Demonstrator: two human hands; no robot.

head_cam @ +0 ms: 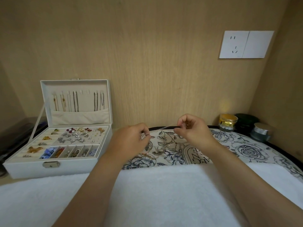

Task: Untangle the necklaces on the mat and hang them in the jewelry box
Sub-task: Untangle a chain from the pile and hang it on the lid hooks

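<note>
Across the near table, a white towel [155, 190], overlapping the near edge of a floral mat [246, 148]. At left, just beside the mat, an open white jewelry box [73, 167], lid upright, several chains hanging inside it. Above the mat, left hand [131, 136] and right hand [191, 126], fingers curled. Far right, three jars [227, 122]. Between the hands, a thin necklace [161, 127], pinched at each end, drawn taut. Below, on the mat, a small tangle of necklaces [157, 151].
</note>
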